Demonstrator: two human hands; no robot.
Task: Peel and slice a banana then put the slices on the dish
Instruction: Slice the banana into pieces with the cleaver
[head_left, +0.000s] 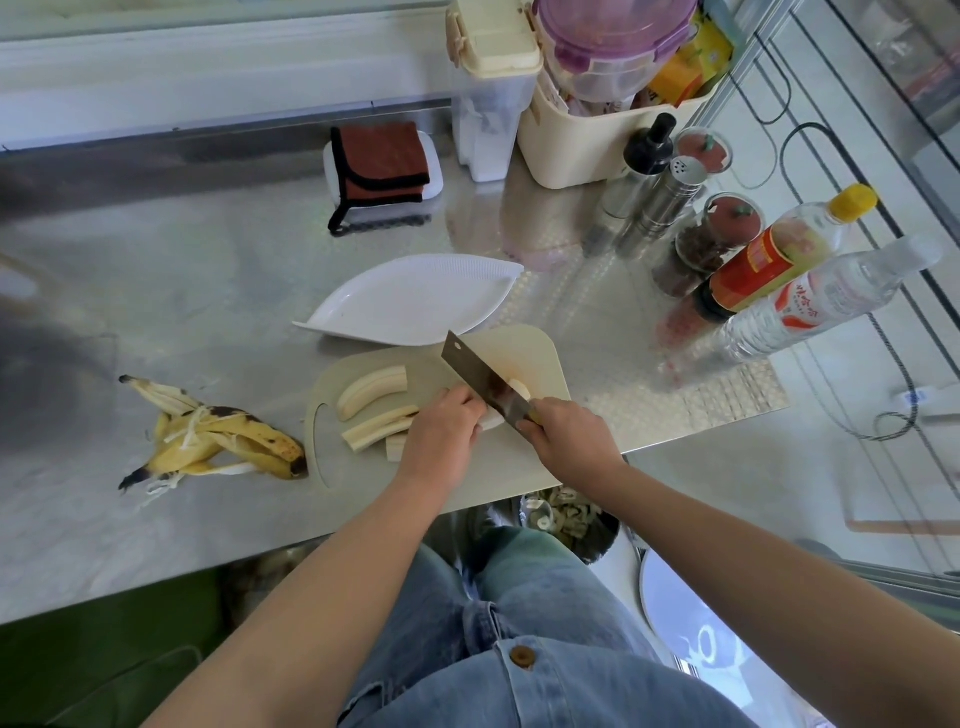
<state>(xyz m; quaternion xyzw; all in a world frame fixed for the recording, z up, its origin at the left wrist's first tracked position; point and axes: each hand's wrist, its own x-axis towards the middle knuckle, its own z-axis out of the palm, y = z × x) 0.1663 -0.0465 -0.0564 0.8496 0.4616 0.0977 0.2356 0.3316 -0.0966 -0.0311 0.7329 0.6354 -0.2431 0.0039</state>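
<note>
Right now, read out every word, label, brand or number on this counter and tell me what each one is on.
No text here can be quoted.
Clear plastic bottle: white label with red characters, too blurred to read.
Yellow-capped bottle: red label, print too small to read.
Yellow packet in the cream basket: print blurred, unreadable.
</note>
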